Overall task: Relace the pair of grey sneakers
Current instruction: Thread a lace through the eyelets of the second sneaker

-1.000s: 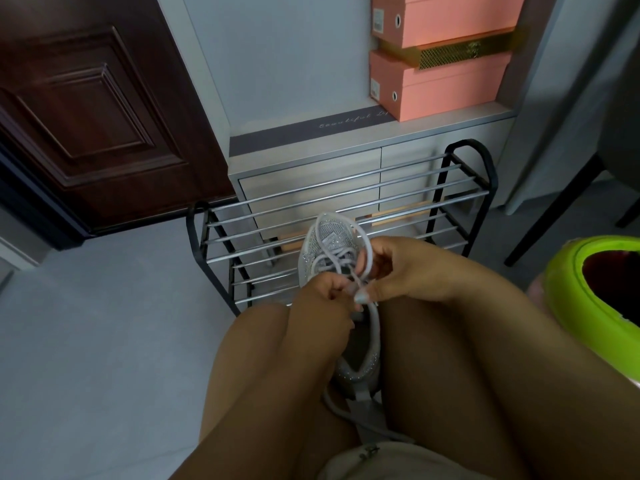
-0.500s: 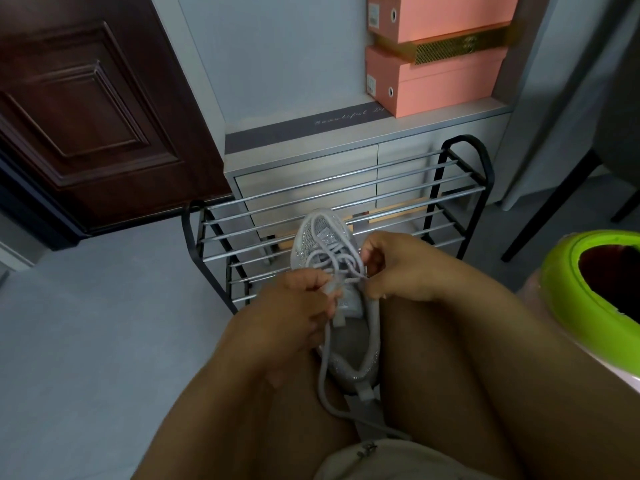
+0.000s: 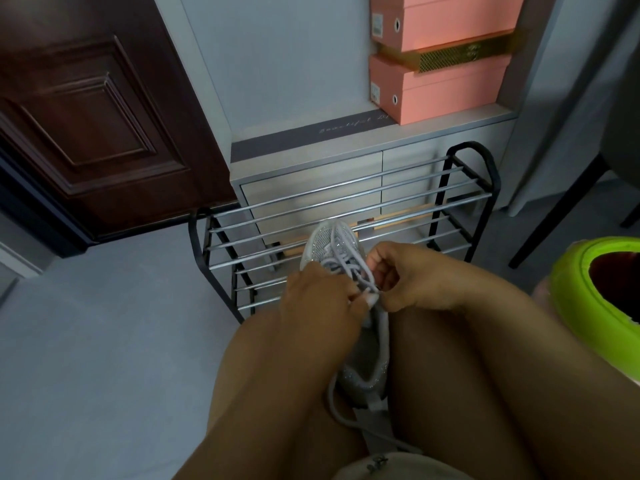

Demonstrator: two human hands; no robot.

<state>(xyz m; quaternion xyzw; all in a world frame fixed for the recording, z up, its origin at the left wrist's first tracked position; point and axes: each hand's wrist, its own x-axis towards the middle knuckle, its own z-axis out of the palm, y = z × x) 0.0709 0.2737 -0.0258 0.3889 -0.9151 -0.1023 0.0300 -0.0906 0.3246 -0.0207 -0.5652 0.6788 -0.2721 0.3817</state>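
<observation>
One grey sparkly sneaker (image 3: 329,245) lies between my legs, toe pointing away toward the rack. Its pale lace (image 3: 349,270) crosses the upper eyelets, and a loose end trails down past the heel (image 3: 334,407). My left hand (image 3: 318,303) sits on the sneaker's left side and pinches the lace near the tongue. My right hand (image 3: 401,278) is on the right side, fingers curled, pinching the lace at the same spot. The second sneaker is not in view.
A black and chrome shoe rack (image 3: 346,209) stands just ahead, against a grey cabinet (image 3: 311,161) with pink boxes (image 3: 440,88) on top. A dark wooden door (image 3: 90,112) is at the left. A green-rimmed bin (image 3: 581,296) and a chair leg (image 3: 561,202) stand at the right.
My left hand has moved up and right along the sneaker, closing in on my right hand at the lace crossing. The sneaker stays between my legs.
</observation>
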